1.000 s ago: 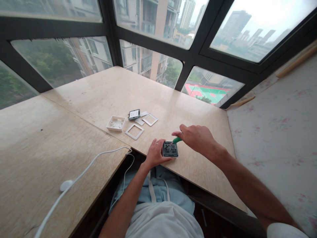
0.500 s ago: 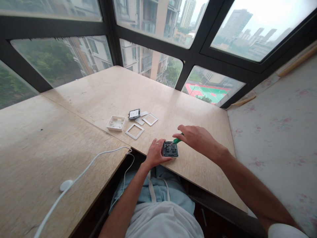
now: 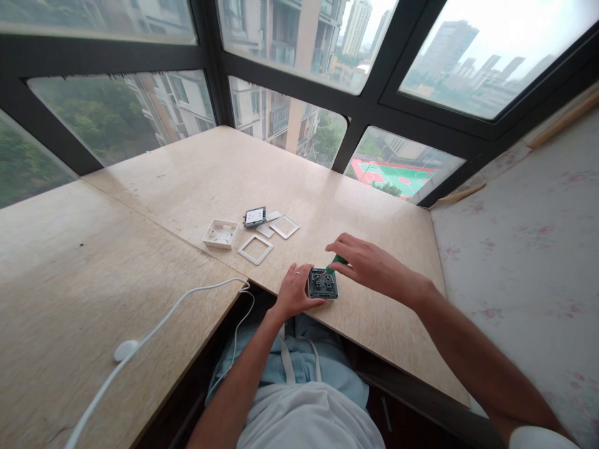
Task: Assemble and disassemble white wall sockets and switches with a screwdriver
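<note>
Now my left hand (image 3: 294,292) is clamping the switch module (image 3: 322,284) steady against the screwdriver (image 3: 337,260) my right hand (image 3: 370,266) is pinching.

Left grip (image 3: 294,292) flat, right grip (image 3: 369,265) pinched closed.

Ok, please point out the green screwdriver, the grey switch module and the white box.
green screwdriver (image 3: 337,260), head view, on its handle.
grey switch module (image 3: 322,284), head view, on its middle.
white box (image 3: 220,233), head view, on its inside.
</note>
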{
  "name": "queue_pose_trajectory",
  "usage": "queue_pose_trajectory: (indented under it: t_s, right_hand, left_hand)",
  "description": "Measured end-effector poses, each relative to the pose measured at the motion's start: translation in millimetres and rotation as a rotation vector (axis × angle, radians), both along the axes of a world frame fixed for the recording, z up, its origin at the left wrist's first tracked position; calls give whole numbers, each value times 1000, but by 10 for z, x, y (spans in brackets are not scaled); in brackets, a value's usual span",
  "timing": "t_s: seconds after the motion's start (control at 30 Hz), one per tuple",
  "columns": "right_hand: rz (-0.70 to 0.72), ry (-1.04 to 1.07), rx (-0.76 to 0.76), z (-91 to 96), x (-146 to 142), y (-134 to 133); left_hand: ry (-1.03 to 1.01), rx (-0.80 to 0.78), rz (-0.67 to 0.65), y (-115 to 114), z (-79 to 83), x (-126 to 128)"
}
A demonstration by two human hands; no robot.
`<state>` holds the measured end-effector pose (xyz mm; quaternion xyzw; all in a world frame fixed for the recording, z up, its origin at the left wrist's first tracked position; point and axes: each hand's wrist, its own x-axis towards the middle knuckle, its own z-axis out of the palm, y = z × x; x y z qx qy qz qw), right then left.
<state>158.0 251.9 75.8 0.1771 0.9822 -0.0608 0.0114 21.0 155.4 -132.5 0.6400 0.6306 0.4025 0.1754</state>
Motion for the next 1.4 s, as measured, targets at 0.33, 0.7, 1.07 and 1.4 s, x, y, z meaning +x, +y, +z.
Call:
queue_pose_trajectory:
  t_s: [0.33,0.7,1.07,1.4]
  right_hand:
    - [-14,169,-128,-49,22,15]
    - [-752,912,-874,-887,105,937]
    - [-836,960,-714,-1903,65,842]
    - [-576,809,-433,-2086,118,706]
  left_hand:
    - [21,-6,3,-1,-28,2]
    - [37,-15,15,-2,7,2]
    - [46,-27,5,-3,17,3]
    - [155,-51,-165,155,294,61]
